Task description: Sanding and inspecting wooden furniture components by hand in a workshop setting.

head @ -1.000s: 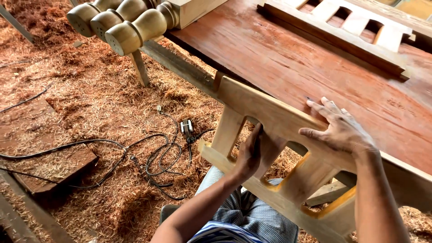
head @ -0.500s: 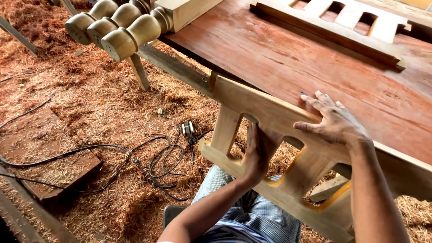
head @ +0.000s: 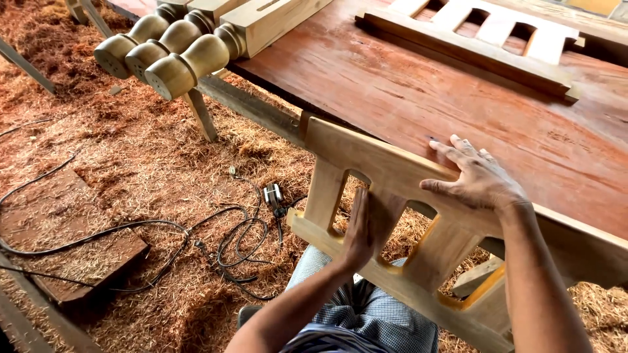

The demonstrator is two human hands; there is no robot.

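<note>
Pale wooden slatted frame [head: 392, 196] tilted against near edge of reddish-brown counter [head: 458, 111], top rail on the edge, lower rail hanging over lap in checked cloth [head: 366, 314]; left hand [head: 360, 229] flat against middle slat, fingers [head: 361, 202] straight and together, pressed on the wood, not wrapped around anything; right hand [head: 481, 180] palm down on top rail, fingers [head: 451, 149] spread wide and reaching onto counter surface, thumb along rail's near face, resting rather than clenched; yellowish tint on inner edges of slat openings at right; second slatted frame [head: 484, 42] lying flat at far side of counter, well apart from both hands; three turned wooden legs [head: 163, 55] side by side at counter's left end, rounded ends sticking out past the edge over the floor; floor [head: 131, 150] covered in reddish wood shavings; black cables [head: 216, 242] looped on shavings below frame, small metal plug-like piece [head: 272, 194] among them; flat board [head: 72, 248] half buried at left
</note>
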